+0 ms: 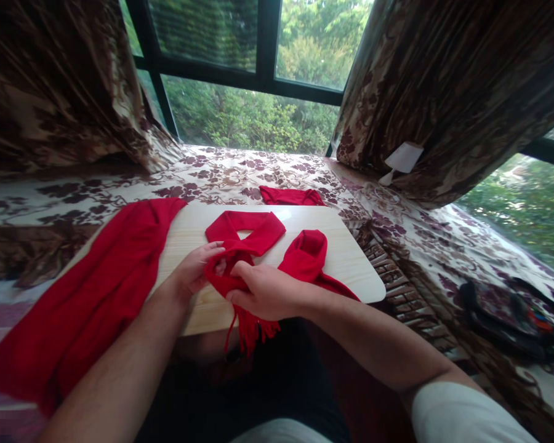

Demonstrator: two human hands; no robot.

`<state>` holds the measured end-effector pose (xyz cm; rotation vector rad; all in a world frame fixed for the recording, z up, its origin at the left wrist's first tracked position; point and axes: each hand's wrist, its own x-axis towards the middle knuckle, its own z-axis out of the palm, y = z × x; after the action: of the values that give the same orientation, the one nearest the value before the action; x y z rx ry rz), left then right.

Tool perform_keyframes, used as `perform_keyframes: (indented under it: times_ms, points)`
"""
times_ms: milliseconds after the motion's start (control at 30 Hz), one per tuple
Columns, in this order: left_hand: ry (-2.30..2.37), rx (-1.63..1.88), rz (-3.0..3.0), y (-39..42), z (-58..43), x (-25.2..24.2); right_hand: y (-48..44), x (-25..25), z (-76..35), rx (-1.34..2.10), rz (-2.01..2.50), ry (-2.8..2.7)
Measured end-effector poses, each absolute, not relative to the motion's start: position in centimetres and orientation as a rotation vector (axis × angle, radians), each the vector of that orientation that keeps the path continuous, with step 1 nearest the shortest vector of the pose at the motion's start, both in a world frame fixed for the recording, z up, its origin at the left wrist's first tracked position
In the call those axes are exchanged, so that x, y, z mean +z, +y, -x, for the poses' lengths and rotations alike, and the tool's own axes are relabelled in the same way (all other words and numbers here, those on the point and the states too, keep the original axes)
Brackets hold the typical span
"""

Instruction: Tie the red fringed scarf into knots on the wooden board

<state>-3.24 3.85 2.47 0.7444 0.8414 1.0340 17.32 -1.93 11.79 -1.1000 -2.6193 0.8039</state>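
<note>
A red scarf (268,231) lies in a loop on the pale wooden table, its fringed end hanging over the near edge. My left hand (197,266) holds the left side of a fold near that end, some of its fingers hidden by the cloth. On the other side, my right hand (268,290) pinches the same fold between thumb and fingers. The fold stands up as a small open loop between both hands. Right of them, more red cloth (306,252) is rolled over on itself; whether it joins the scarf is hidden behind my right hand and forearm.
A large red cloth (106,289) drapes over the left side of the table (351,264). Behind the table, another red piece (290,196) rests on the floral cover (240,166). A white lamp (404,157) stands far right, with a black strapped item (503,320) nearer.
</note>
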Motion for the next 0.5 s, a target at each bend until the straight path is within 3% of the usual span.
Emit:
perform_keyframes:
  times_ms: [133, 500]
  points:
    - [0.849, 1.029, -0.703, 3.7, 3.2, 2.6, -2.7, 11.3, -17.2, 1.012, 1.260, -2.578]
    - [0.907, 1.074, -0.652, 3.6, 2.6, 3.0, -5.5, 12.4, -18.5, 1.159, 1.392, -2.927]
